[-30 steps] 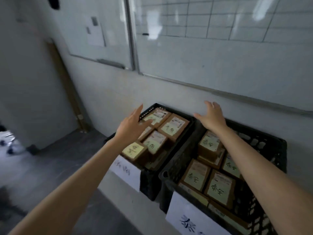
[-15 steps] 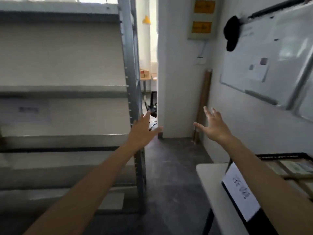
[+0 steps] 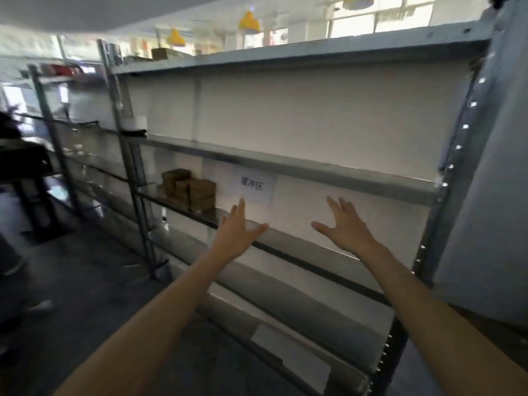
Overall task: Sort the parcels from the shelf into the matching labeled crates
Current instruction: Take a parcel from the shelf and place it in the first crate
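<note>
The view has swung round since half a second ago and now faces the grey shelf squarely. Near its left end, brown parcels sit stacked on a middle board, perhaps five, blurred. Right of them hangs a paper sign. The left hand and right hand reach forward, fingers spread, holding nothing.

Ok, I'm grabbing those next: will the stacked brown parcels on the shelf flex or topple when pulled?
Probably stiff: the brown parcels look boxy, with square edges. Pulling a lower one would likely tip the ones piled on top.
</note>
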Available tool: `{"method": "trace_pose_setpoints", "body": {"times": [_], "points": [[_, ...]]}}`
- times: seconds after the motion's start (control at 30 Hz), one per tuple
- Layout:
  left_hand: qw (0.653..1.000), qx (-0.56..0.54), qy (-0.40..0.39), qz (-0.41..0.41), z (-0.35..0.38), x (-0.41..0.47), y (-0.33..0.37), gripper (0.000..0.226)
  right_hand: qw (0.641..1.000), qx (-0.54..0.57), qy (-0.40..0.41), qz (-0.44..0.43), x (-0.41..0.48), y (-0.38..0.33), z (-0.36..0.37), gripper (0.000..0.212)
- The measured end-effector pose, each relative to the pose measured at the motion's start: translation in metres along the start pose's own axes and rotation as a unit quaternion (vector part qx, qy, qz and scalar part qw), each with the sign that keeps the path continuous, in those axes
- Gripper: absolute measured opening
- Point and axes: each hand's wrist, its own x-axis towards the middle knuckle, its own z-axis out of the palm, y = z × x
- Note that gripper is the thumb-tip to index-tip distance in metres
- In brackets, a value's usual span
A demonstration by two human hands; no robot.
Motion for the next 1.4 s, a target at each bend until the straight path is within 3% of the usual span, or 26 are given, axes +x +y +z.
{"method": "trace_pose_setpoints", "body": {"times": [0.3, 0.53, 0.83, 1.27, 1.4], "points": [[0.995, 0.034, 0.065, -0.064, -0.114, 0.095, -0.168, 0.104, 0.993, 0.079, -0.016, -0.089, 0.177, -0.151, 0.117, 0.081], [0.991, 0.026, 0.074, -0.108, -0.135, 0.162, -0.255, 0.099, 0.989, 0.083, -0.062, -0.107, 0.271, -0.21, 0.198, 0.082], [0.987, -0.008, 0.08, -0.136, -0.119, 0.274, -0.327, 0.095, 0.981, 0.103, -0.096, -0.133, 0.411, -0.234, 0.282, 0.084], [0.984, 0.134, 0.024, -0.117, -0.08, 0.467, -0.431, 0.098, 0.968, 0.139, -0.174, -0.113, 0.606, -0.229, 0.394, 0.086], [0.991, 0.12, 0.016, -0.061, -0.069, 0.511, -0.459, 0.087, 0.967, 0.156, -0.184, -0.082, 0.657, -0.217, 0.451, 0.103]]}}
